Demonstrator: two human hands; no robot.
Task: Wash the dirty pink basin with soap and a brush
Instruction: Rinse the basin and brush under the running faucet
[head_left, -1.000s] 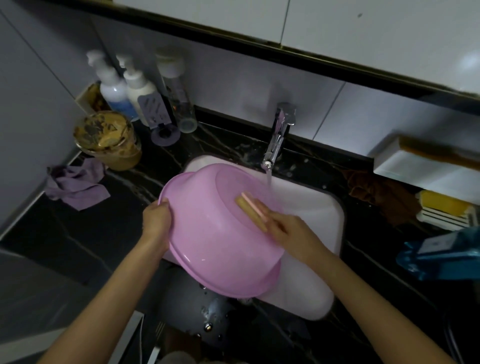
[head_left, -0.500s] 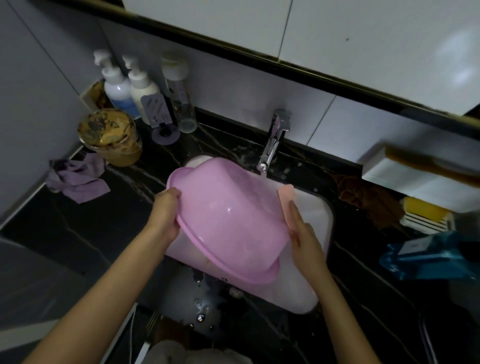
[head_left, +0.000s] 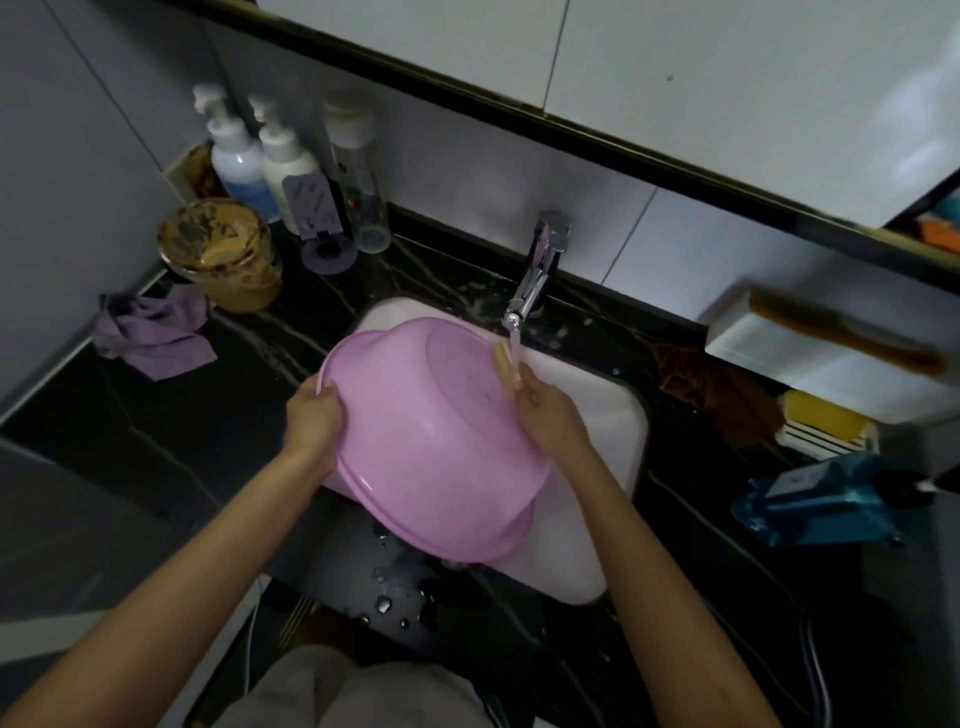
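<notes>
Counter: black polished stone counter (head_left: 234, 415) with pale veins, beaded with water drops at the lower centre of the frame; glossy white wall tiles (head_left: 675, 249) rise behind it.
Basin: pink round plastic basin (head_left: 431, 447), smooth and faintly shiny, at the centre of the frame. It is tilted bottom-up over the sink, its flat base towards the camera, with a few dark specks on the base.
Left hand: left hand (head_left: 314, 415) grips the basin's rolled rim on its left side, fingers curled over the edge.
Right hand: right hand (head_left: 548, 410) sits at the upper right edge of the base, fingers closed round the brush.
Brush: small oblong tan brush with a pink back (head_left: 503, 364), pressed against the basin's base under the water.
Tap: chrome tap (head_left: 535, 275) above centre; a thin stream of water (head_left: 514, 345) falls onto the brush and fingers.
Sink: white rounded-rectangle sink (head_left: 618, 431) set into the counter beneath the basin.
Left of frame: crumpled purple cloth (head_left: 150, 332); amber jar with a smeared lid (head_left: 221, 254); two white pump bottles (head_left: 236, 156) and a clear plastic bottle (head_left: 358, 171) in the upper left.
Right of frame: crumpled brown cloth (head_left: 711, 389); yellow block on a white ribbed dish (head_left: 826, 423); white wall shelf (head_left: 779, 343); a blurred blue object (head_left: 826, 504).
</notes>
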